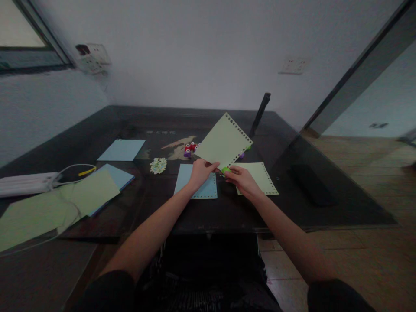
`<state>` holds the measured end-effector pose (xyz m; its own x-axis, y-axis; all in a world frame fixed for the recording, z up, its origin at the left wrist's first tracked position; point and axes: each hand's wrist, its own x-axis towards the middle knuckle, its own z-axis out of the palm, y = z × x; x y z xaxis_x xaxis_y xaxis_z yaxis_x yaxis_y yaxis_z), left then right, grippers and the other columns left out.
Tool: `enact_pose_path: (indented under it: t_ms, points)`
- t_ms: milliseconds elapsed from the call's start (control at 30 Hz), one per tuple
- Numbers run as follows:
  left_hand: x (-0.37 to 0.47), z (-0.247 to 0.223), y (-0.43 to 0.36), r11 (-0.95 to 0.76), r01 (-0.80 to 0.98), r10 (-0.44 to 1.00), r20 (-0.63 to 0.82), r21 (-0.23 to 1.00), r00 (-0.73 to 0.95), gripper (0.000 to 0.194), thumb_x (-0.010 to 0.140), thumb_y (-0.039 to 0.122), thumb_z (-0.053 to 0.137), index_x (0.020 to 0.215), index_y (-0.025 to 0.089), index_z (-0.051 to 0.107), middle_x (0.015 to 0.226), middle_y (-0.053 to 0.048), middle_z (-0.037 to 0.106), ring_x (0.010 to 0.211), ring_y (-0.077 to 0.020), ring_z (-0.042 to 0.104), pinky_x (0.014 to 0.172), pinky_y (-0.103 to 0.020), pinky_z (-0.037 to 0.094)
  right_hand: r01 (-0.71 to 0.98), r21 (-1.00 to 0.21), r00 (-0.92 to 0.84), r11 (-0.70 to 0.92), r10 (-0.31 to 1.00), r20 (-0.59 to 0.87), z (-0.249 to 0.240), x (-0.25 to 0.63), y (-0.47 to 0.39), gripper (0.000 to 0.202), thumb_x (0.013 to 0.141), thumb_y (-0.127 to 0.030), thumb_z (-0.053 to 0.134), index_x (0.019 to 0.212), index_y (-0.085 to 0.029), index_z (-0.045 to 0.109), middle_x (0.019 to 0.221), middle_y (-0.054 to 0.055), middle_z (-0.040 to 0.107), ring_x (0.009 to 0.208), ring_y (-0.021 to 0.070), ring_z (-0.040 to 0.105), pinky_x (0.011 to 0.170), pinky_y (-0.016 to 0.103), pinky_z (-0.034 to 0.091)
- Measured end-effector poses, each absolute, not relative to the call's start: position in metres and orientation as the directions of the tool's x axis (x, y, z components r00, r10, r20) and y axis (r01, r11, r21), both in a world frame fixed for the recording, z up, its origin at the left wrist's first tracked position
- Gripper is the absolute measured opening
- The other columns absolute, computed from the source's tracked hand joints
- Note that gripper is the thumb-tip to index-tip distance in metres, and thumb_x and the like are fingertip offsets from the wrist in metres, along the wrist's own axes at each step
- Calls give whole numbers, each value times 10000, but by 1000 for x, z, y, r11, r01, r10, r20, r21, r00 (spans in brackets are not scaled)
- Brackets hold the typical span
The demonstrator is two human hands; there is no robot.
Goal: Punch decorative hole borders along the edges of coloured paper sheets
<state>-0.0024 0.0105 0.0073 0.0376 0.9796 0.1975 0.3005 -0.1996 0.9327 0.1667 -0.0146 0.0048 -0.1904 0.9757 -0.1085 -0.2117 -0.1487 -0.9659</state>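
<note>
My left hand [202, 172] is closed on the lower left edge of a pale green sheet of paper [224, 141], which is held up at a tilt. Punched notches run down the sheet's upper right edge. In my right hand [239, 178], a small bright green hole punch [225, 170] is pinched at the sheet's bottom corner. Below my left hand lies a light blue sheet [205, 188] with small holes along two edges. Another pale green sheet [260, 177], holed down its right side, lies partly behind my right hand.
Beyond my hands sit red and purple punches [190, 148] and a pile of paper scraps [158, 165]. A blue sheet [122, 150], stacked green paper [68, 201] and a corded white power strip [26, 184] lie left. A black post [261, 113] rises at the back; a dark flat object [310, 184] lies right.
</note>
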Motion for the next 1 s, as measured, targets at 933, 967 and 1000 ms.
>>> enact_pose_path:
  t_ms: [933,967,1000]
  points:
    - [0,10,8,-196,329,981,190,924,51,205,765,266,634,661,100,691,662,-99,717,592,-170,662,599,-248,501,-109,-991,-191,-83,980,-61,3,169,-14,307,578,-380,793,770,-184,655,825,51,696,789,186,620,593,266,421]
    - [-1,9,8,-200,338,980,195,920,49,208,765,272,635,662,100,692,661,-100,717,592,-171,661,595,-249,500,-106,-991,-194,-83,979,-62,4,169,-14,308,581,-382,790,775,-185,655,836,55,699,798,190,624,595,267,421]
    - [-1,7,9,-202,346,979,199,916,47,210,763,276,636,664,99,692,659,-101,716,591,-173,661,592,-249,499,-103,-991,-198,-83,978,-61,4,169,-14,307,586,-383,787,779,-185,654,844,59,701,807,194,627,597,268,421]
